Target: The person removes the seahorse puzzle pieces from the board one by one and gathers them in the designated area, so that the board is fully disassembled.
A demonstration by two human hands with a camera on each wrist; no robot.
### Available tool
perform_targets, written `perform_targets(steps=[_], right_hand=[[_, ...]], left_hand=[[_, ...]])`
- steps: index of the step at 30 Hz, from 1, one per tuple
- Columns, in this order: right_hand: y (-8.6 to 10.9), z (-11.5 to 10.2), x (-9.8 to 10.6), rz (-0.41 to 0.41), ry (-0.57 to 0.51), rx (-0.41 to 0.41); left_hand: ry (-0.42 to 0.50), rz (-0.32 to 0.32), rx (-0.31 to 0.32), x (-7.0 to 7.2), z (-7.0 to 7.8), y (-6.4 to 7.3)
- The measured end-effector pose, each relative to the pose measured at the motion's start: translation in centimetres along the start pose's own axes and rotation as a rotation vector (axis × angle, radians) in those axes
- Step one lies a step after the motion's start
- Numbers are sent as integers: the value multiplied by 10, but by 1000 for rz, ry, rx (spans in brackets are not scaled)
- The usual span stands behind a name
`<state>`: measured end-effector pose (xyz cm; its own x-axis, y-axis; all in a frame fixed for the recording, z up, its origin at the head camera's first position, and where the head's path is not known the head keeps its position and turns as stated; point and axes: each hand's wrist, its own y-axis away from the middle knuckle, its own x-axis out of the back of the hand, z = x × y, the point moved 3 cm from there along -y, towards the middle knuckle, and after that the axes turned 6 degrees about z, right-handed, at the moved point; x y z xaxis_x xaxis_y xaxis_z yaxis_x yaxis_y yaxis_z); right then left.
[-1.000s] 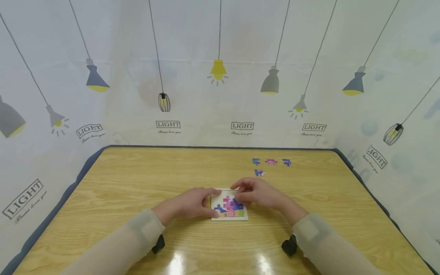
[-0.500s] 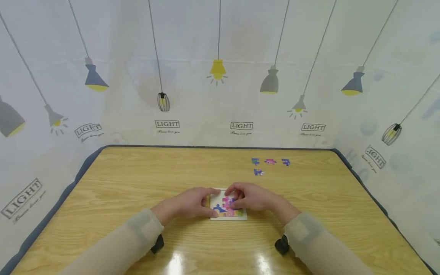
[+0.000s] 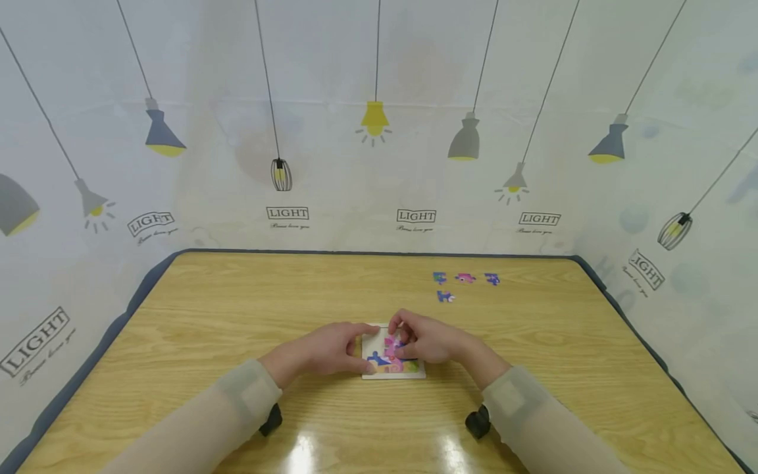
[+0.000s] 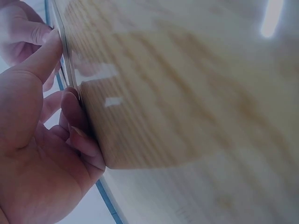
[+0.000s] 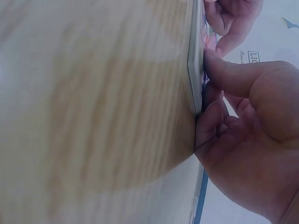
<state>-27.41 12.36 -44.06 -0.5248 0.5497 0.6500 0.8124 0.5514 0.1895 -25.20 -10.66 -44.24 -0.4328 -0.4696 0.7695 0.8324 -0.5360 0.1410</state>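
Observation:
A small white-framed jigsaw puzzle tray (image 3: 368,343) lies on the table, part filled with pink, blue and yellow pieces. My left hand (image 3: 331,349) grips its left side, thumb at the near corner and index finger at the far edge. Over the tray's right half, my right hand (image 3: 435,339) has thumb and index finger curled about a pink puzzle piece (image 3: 391,343). The right palm hides the pieces beneath it. In the right wrist view, the right thumb (image 5: 233,74) touches the pieces just above the tray's edge (image 5: 192,60).
Loose puzzle pieces lie beyond the right hand: a blue-green one (image 3: 439,278), a pink one (image 3: 464,278), a blue one (image 3: 491,279) and a blue-white one (image 3: 445,297). Behind the wooden table (image 3: 266,289) hangs a white curtain (image 3: 331,131) printed with lamps.
My right hand has moved left from the tray's right edge, over the pink pieces, and its thumb and index finger have come to the pink piece. The left hand has stayed on the tray.

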Motion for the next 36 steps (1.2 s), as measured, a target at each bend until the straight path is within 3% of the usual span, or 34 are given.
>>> perform_targets(steps=[15,27,36], right_hand=[[1,10,5,25,-91,-21],[2,18,7,9,-235,25],[2,21,8,40,-258,-22]], left_hand=[[-3,-4,0,0,-1,-1],[9,-5,9,-1,0,0],[18,-4,18,0,1,1]])
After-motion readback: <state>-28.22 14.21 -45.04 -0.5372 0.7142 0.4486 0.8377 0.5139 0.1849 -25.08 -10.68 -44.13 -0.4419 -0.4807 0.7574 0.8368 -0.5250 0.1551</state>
